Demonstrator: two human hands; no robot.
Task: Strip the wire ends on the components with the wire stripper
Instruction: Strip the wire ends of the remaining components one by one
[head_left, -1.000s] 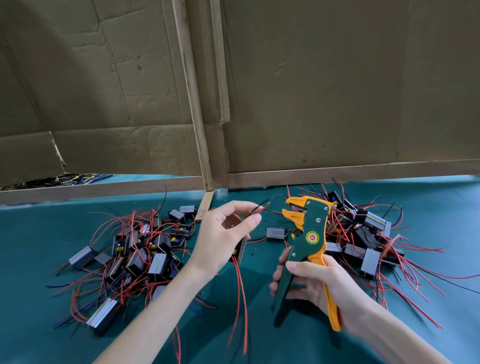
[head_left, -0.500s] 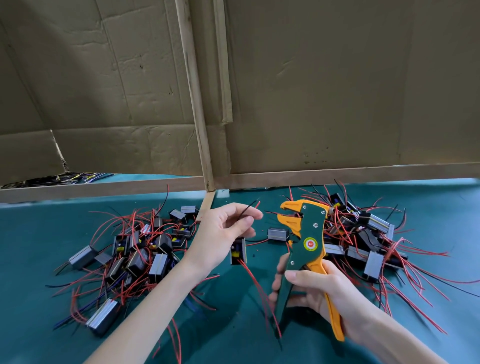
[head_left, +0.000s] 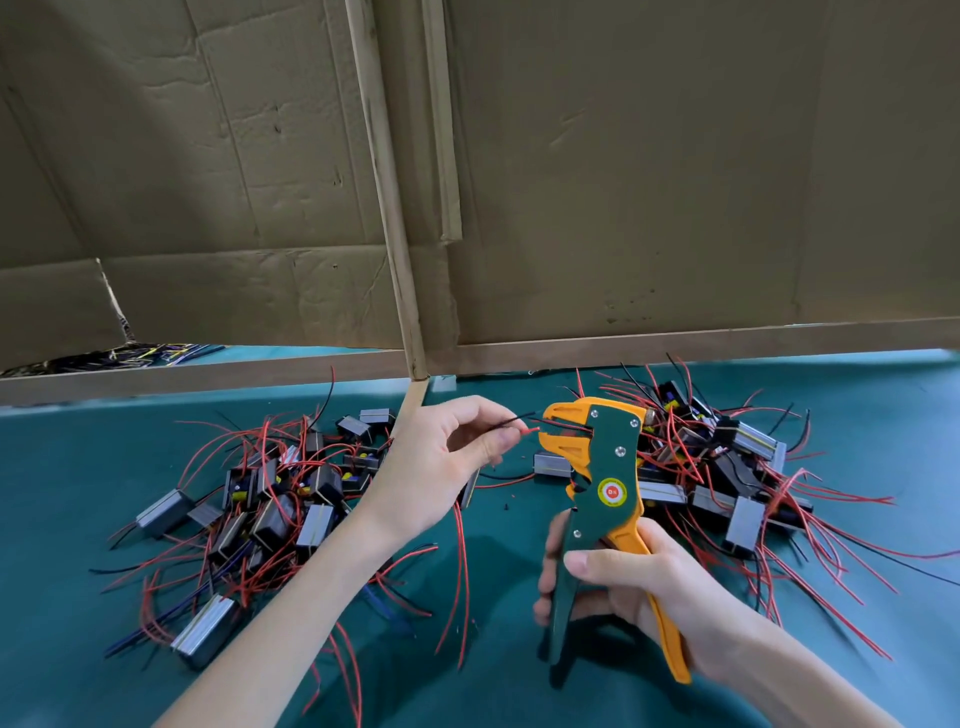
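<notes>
Here, a cardboard wall (head_left: 623, 182) fills everything from 9 through 12 to 3 o'clock, its top cut off. On the green table (head_left: 62, 493), one heap of components (head_left: 270, 499) lies at 8 o'clock and a second heap (head_left: 727, 467) at 3 o'clock, partly behind the wire stripper (head_left: 605, 478). The right hand (head_left: 639, 587), at 5 o'clock, grips the stripper's handles, with its head upright. The left hand (head_left: 431, 467), near centre, pinches a red wire end (head_left: 531, 430) just at the stripper's mouth. Its component (head_left: 470, 488) is mostly hidden behind the palm. The writing on the tool's round sticker (head_left: 611, 492) is unreadable.
</notes>
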